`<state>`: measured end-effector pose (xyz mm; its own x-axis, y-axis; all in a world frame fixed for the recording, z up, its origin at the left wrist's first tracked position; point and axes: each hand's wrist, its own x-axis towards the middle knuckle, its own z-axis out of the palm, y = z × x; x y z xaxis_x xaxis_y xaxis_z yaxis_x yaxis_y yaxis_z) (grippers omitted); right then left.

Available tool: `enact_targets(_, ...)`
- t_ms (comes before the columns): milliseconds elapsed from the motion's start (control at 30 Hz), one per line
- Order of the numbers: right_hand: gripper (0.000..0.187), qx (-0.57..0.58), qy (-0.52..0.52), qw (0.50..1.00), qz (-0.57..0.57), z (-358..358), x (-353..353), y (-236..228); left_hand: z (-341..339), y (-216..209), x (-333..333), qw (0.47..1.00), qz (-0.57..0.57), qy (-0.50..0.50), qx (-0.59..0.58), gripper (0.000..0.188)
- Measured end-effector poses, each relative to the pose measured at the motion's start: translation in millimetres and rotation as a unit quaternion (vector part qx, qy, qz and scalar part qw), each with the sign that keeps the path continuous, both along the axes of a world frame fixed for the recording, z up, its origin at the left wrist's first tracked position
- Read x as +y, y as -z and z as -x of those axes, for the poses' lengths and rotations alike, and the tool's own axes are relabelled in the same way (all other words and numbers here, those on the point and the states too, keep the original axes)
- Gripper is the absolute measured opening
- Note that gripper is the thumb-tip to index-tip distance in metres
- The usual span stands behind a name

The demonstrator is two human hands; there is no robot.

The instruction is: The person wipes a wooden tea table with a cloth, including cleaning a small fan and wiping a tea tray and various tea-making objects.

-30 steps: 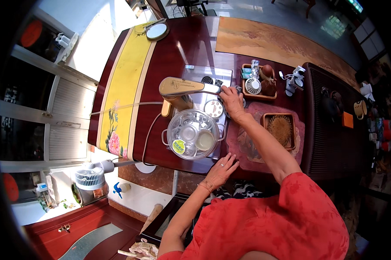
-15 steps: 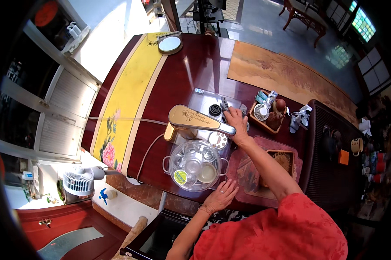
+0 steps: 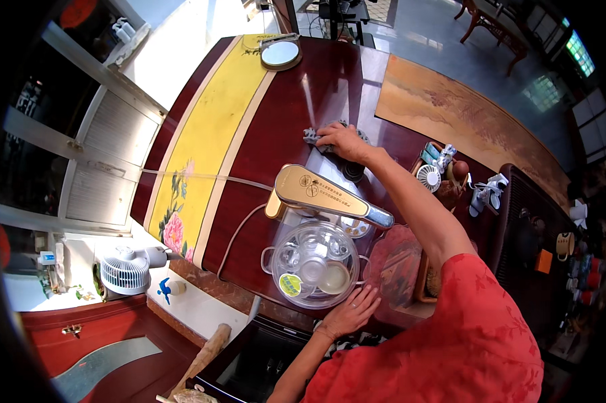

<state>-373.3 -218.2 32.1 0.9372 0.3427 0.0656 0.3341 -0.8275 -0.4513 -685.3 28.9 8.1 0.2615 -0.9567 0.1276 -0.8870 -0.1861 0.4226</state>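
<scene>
My right hand (image 3: 344, 142) reaches far across the dark red table and presses down on a bunched grey patterned cloth (image 3: 315, 138), its fingers closed over it. Just below the hand is a round black piece (image 3: 352, 170), partly covered by it. My left hand (image 3: 353, 313) lies at the table's near edge with fingers stretched out, holding nothing. Beside its fingertips stands a clear two-handled pot (image 3: 314, 295) with several small cups inside. A gold and silver spout arm (image 3: 323, 191) extends between the pot and my right arm.
A yellow floral runner (image 3: 212, 114) crosses the table on the left, with a round mirror (image 3: 280, 54) at its far end. To the right are a basket of small items (image 3: 429, 177), a pink mat (image 3: 392, 269) and a dark ribbed tray (image 3: 511, 235). A hose leads leftward from the spout.
My right hand has moved away from me and slightly left, taking the grey cloth onto the tabletop beyond the spout. My left hand has shifted slightly, staying by the pot.
</scene>
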Motion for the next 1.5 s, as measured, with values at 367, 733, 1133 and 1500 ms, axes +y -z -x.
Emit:
enact_targets(367,0.033,-0.098,0.203,0.974,0.028,109,-27,12,0,6,1,0.999,0.026,-0.012,-0.015,0.058)
enact_targets(733,0.035,-0.128,0.087,0.974,0.166,135,18,56,4,8,0,0.998,0.055,-0.024,-0.003,0.057)
enact_targets(1133,0.032,-0.124,0.113,0.986,0.004,188,-8,16,4,9,4,0.999,0.033,-0.026,-0.003,0.057)
enact_targets(1500,0.041,-0.010,0.159,0.986,-0.039,193,5,3,3,6,-2,1.000,0.011,-0.014,0.005,0.055)
